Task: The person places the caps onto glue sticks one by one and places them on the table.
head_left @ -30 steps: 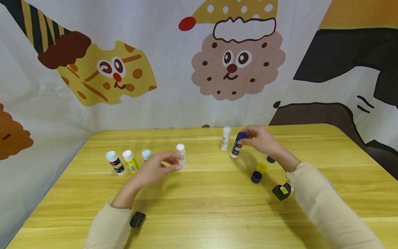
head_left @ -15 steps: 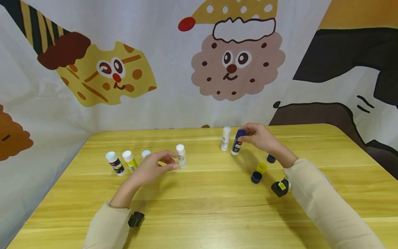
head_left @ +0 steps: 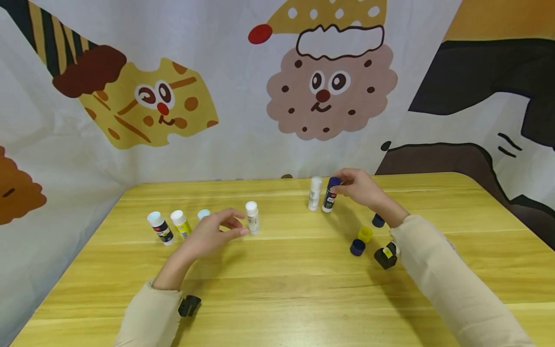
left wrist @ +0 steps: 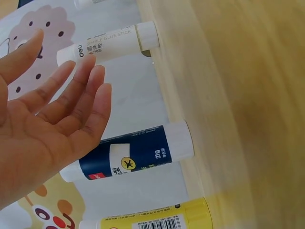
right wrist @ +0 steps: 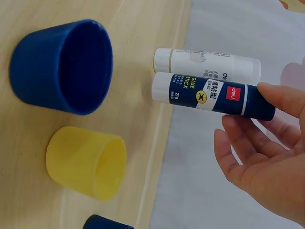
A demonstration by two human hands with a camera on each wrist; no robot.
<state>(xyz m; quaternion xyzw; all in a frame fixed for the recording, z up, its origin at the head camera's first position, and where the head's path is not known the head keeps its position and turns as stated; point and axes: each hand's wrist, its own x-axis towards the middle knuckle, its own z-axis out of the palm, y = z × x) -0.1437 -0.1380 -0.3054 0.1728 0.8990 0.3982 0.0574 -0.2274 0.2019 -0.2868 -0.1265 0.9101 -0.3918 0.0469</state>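
My right hand [head_left: 362, 189] pinches the dark blue cap of a navy glue stick [head_left: 329, 199], which stands upright beside a white glue stick [head_left: 314, 195] at the back. In the right wrist view the thumb lies on one side of the cap and fingertips on the other. On the left, my left hand [head_left: 211, 235] is close to another white glue stick [head_left: 253, 219], its fingers loosely extended. Whether a fingertip touches that stick I cannot tell. Behind the left hand, a pale-capped stick [head_left: 203, 213] is mostly hidden in the head view.
Farther left stand a navy glue stick [head_left: 161, 228] with a white top and a yellow glue stick [head_left: 180, 223]. Loose caps lie near my right forearm: a yellow cap [head_left: 365, 234], a dark blue cap [head_left: 357, 247] and another blue cap [head_left: 378, 221]. A printed cloth [head_left: 243, 120] hangs behind the table.
My right hand has moved slightly back and left with the navy glue stick, which is now more upright and nearer the white one. The left hand has drawn slightly away from its white stick.
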